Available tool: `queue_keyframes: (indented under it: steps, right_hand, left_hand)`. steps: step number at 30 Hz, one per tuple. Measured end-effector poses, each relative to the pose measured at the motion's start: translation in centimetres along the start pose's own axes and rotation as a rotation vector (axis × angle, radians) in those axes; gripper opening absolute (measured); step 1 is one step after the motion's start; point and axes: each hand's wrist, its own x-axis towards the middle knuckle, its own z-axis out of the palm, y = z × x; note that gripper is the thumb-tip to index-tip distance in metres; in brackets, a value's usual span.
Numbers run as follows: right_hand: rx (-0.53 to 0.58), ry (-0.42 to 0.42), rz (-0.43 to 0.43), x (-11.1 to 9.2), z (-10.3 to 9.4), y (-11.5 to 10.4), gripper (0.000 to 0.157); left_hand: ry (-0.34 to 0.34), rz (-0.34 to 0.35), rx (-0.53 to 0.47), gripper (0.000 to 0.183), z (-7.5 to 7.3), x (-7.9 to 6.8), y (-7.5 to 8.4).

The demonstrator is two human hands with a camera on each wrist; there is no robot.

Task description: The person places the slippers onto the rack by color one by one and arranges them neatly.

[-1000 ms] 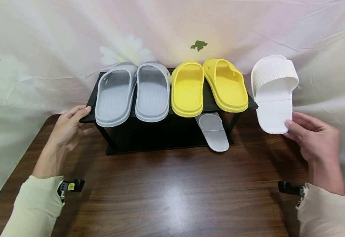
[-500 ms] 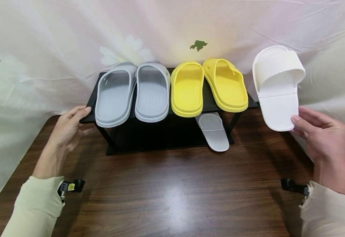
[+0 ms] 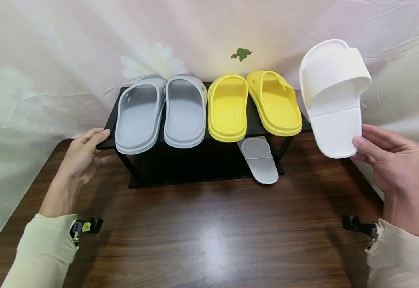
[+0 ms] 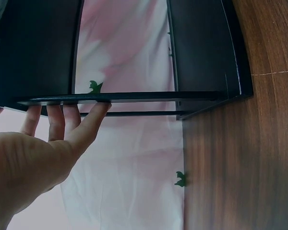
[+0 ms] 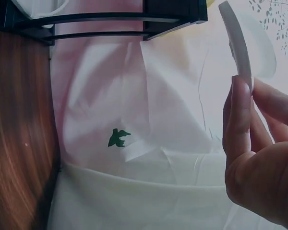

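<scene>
My right hand (image 3: 398,164) pinches the heel end of a white slide slipper (image 3: 337,128) between thumb and fingers. The slipper is in the air right of the black shoe rack (image 3: 195,172), toe up; in the right wrist view the slipper (image 5: 237,43) shows edge-on. At the rack's left end, my left hand (image 3: 81,154) holds its corner, thumb on the top shelf. The left wrist view shows the left hand's (image 4: 43,153) fingertips against the rack's side frame (image 4: 129,97). Two grey clogs (image 3: 137,116) and two yellow clogs (image 3: 227,112) line the top shelf.
A light grey-white slide (image 3: 261,162) lies on the lower shelf at its right end, heel over the front edge. The rack stands on a dark wooden surface (image 3: 195,232). A pale floral cloth (image 3: 195,36) hangs behind and at both sides.
My right hand has lifted the white slipper higher; it first shifted right, then the slipper swung slightly back left toward the rack. The left hand and the rack have stayed put.
</scene>
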Motion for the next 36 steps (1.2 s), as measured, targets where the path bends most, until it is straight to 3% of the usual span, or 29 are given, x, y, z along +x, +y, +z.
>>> queue_keyframes:
  steps: [5, 16, 21, 29, 36]
  right_hand:
    - [0.05, -0.114, -0.021, -0.2, 0.7, 0.2, 0.037]
    - [0.188, -0.251, -0.06, -0.5, 2.3, 0.3, 0.039]
    - [0.156, -0.307, -0.073, -0.5, 3.2, 0.5, 0.04]
    - [-0.042, -0.333, -0.052, -1.0, 4.4, 0.7, 0.037]
    - [-0.116, -0.414, -0.065, -1.1, 4.9, 1.4, 0.036]
  left_hand:
    - [-0.005, 0.003, -0.021, 0.013, -0.2, -0.2, 0.0]
    - [0.007, -0.006, -0.017, 0.013, -0.2, -0.3, 0.1]
    - [0.009, -0.01, -0.012, 0.013, -0.2, -0.3, 0.2]
    - [0.0, -0.011, -0.01, 0.013, -0.2, -0.1, 0.2]
    - [0.0, -0.008, -0.023, 0.012, -0.1, -0.1, 0.0]
